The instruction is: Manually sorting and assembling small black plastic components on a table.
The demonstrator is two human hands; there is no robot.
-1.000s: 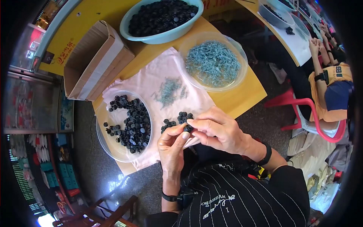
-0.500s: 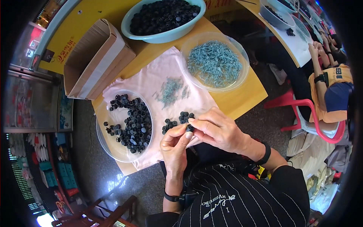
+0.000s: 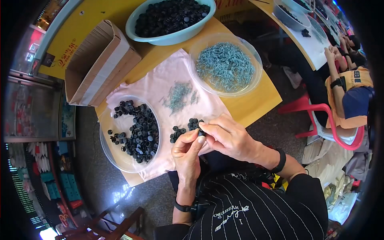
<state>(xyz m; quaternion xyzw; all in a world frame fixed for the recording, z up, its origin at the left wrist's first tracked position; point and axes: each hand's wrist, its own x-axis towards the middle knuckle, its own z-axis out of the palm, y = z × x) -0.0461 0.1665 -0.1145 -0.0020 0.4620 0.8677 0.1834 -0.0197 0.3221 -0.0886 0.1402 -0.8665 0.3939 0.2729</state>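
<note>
Above the near edge of the pink cloth [image 3: 150, 86], my two hands meet over one small black plastic cap [image 3: 201, 133]. My left hand [image 3: 187, 151] pinches it between thumb and fingertips. From the other side my right hand [image 3: 230, 137] closes its thumb and fingers on it; whether a screw is in there too is hidden. Just beyond the fingertips lie small groups of black caps [image 3: 176, 133] on the cloth. Farther off on the cloth is a loose heap of thin silvery screws [image 3: 178, 97].
A clear round tub [image 3: 114, 158] of black caps stands at left. Another clear tub [image 3: 257, 78] holds screws at right. Behind are a cardboard box [image 3: 110, 66] and a pale blue basin [image 3: 172, 39] full of black caps. A co-worker sits at right on a red chair [image 3: 320, 114].
Both hands stay pinched together on the black cap, with only a slight shift of the fingers. The whole view has moved a little; nothing on the table visibly changed place.
</note>
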